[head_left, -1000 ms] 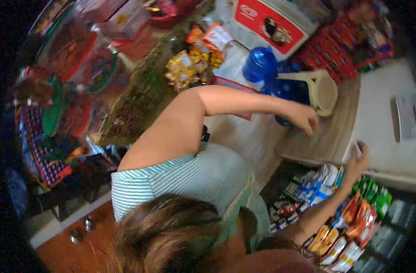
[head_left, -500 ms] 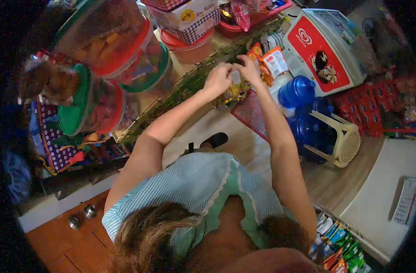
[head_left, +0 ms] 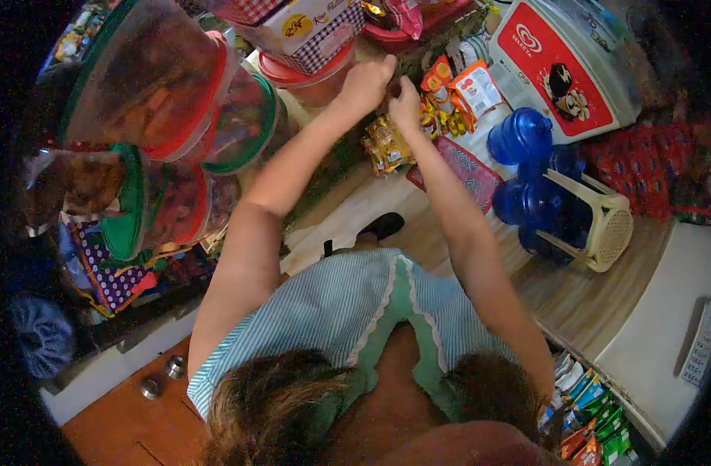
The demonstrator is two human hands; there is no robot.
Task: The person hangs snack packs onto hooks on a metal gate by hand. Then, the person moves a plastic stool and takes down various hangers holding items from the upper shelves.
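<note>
While a person's blue-and-white striped top (head_left: 324,303) fills the lower middle of the frame, two bare arms stretch up toward the top centre. At upper right is a white freezer (head_left: 577,85) with a red panel reading "Selecta". Large clear tubs (head_left: 153,93) with red and green lids crowd the upper left. Right of centre, blue water jugs (head_left: 520,136) are clustered beside a cream stool (head_left: 610,233) lying on its side. A checked box (head_left: 317,35) rests on a red-lidded tub at top centre.

Near that box, the left hand (head_left: 367,87) and right hand (head_left: 405,107) are close together, their fingers curled inward; whether they pinch anything cannot be told. Small golden packets (head_left: 386,147) lie just below the hands, above the centre of the frame; contact with the fingers is unclear. An orange-and-white packet (head_left: 476,93) is to their upper right, near the freezer.
</note>
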